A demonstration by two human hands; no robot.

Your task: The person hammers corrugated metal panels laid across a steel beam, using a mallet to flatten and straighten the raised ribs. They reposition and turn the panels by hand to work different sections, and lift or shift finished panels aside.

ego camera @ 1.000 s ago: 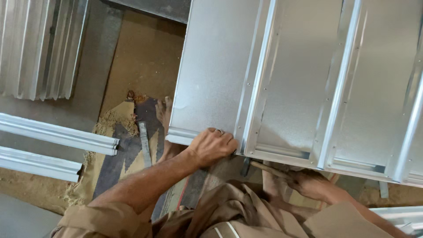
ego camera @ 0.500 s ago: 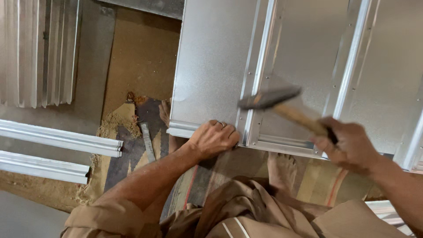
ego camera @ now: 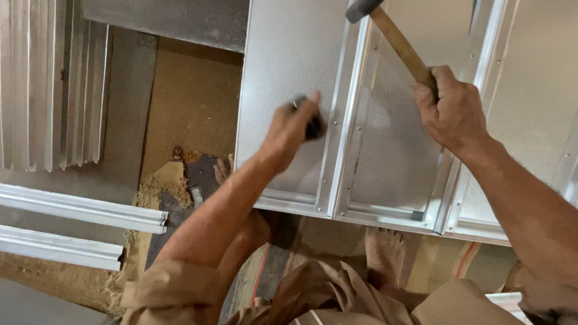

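Observation:
A large galvanized sheet-metal panel (ego camera: 289, 66) with raised folded ribs lies in front of me. My left hand (ego camera: 295, 129) is closed around a small dark tool, its tip set against the panel beside a riveted rib (ego camera: 343, 120). My right hand (ego camera: 451, 111) grips the wooden handle of a hammer (ego camera: 397, 42), whose dark head is raised over the rib near the top edge of the view. My bare feet (ego camera: 385, 253) show below the panel's near edge.
Folded metal channel strips (ego camera: 78, 207) lie at the left. More ribbed metal pieces (ego camera: 54, 90) are stacked at the upper left. A brown board (ego camera: 192, 102) and frayed sacking (ego camera: 156, 192) cover the floor beside the panel.
My left hand has moved up from the panel's near edge onto the sheet beside the rib. The right hand came into view with the hammer and raised it higher over the rib.

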